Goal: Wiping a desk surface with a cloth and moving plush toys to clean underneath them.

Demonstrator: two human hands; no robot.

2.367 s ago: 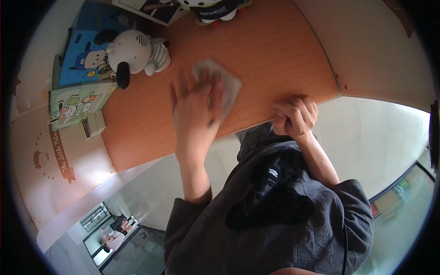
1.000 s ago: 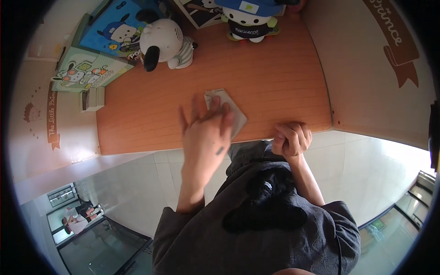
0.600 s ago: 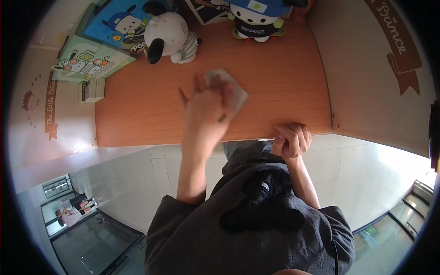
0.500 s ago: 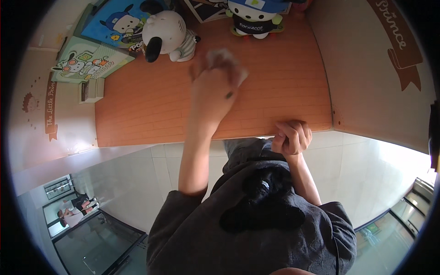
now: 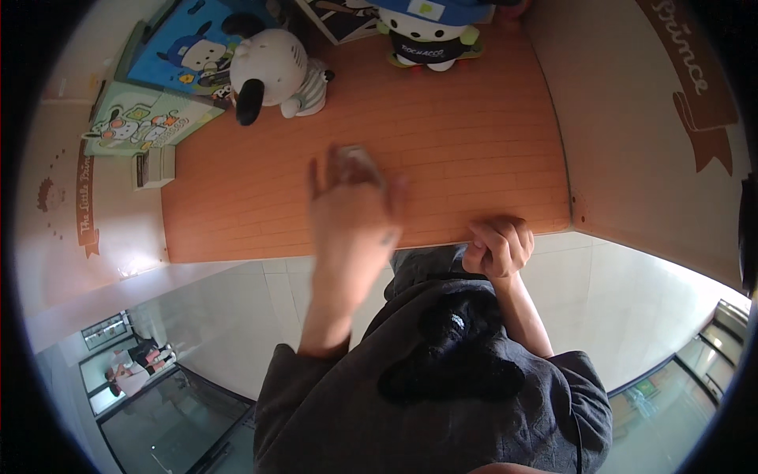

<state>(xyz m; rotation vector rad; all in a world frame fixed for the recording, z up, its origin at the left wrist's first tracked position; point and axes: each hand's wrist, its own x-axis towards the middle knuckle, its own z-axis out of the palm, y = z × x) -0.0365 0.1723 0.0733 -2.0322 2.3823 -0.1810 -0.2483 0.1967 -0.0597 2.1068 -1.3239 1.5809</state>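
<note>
Fingers (image 5: 371, 189) of left hand (image 5: 351, 225) spread flat over a grey cloth (image 5: 357, 162), apparently pressing it onto wooden shelf (image 5: 474, 150)

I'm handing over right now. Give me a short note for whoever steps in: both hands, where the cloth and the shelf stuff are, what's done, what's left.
Left hand: flat on a pale cloth, pressing it onto the orange wooden shelf; blurred, so in motion.
Right hand: curled over the shelf's front edge, holding nothing else.
Things: white plush dog and picture boxes at the back left, a second plush figure at the back middle.
Done: cannot tell from this view how much of the surface has been wiped.
Left: probably the areas around the plush toys and the right-hand end, if wiping goes on.
</note>
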